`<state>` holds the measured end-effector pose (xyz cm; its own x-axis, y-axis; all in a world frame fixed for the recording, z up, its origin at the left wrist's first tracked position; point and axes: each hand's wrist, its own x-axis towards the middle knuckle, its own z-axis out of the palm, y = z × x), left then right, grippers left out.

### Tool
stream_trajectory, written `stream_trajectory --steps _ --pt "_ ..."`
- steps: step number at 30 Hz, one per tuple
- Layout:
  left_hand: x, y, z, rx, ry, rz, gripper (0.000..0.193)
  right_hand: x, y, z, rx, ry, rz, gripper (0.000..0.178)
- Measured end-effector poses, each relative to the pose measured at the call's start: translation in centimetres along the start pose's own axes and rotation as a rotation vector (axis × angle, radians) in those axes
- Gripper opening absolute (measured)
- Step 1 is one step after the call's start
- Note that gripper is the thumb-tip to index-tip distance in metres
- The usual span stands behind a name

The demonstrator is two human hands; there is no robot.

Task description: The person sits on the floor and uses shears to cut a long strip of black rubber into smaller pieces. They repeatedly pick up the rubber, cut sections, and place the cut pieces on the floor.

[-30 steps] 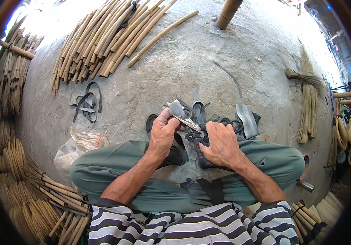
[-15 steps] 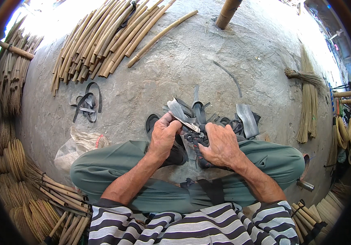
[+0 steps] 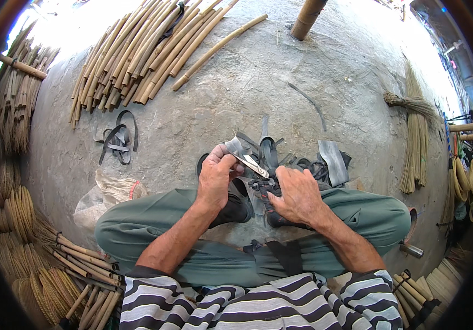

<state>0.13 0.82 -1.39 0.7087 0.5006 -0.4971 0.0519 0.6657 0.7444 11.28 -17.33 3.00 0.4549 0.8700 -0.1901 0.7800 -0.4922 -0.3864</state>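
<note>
One grey strip (image 3: 236, 147), and my left hand (image 3: 214, 177) has it pinched between thumb and fingers, its free end poking up just beyond the fingertips! One pair of cutters (image 3: 260, 171) right beside it, pivot between my two hands, the handles wrapped in my closed right hand (image 3: 298, 192); whether the blades bite the strip, I cannot tell. Just past my right knuckles, one broad grey piece (image 3: 333, 163) on the floor. Farther out, one thin strip (image 3: 310, 104) alone, one tangle of dark strips (image 3: 118, 142) to the left, one lone bamboo pole (image 3: 221, 51) beside many bunched poles (image 3: 137, 52), and one upright post (image 3: 307, 20)!
</note>
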Motion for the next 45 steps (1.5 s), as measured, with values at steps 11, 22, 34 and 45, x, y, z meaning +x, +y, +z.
stream_trajectory --steps 11,22,34,45 --pt "-0.4 -0.8 0.1 0.079 -0.087 0.025 0.017 0.1 -0.4 -0.7 0.054 -0.080 0.083 0.045" --pt "0.3 -0.3 -0.3 -0.021 -0.010 -0.008 0.010 0.0 0.1 0.2 0.042 0.029 -0.024 0.042" --pt "-0.5 -0.9 0.1 0.072 -0.080 0.006 0.016 0.0 -0.2 -0.5 0.089 -0.064 0.066 0.044" --pt "-0.2 -0.7 0.1 0.029 -0.037 0.024 0.013 0.1 0.0 0.5 -0.018 0.098 -0.045 0.045"
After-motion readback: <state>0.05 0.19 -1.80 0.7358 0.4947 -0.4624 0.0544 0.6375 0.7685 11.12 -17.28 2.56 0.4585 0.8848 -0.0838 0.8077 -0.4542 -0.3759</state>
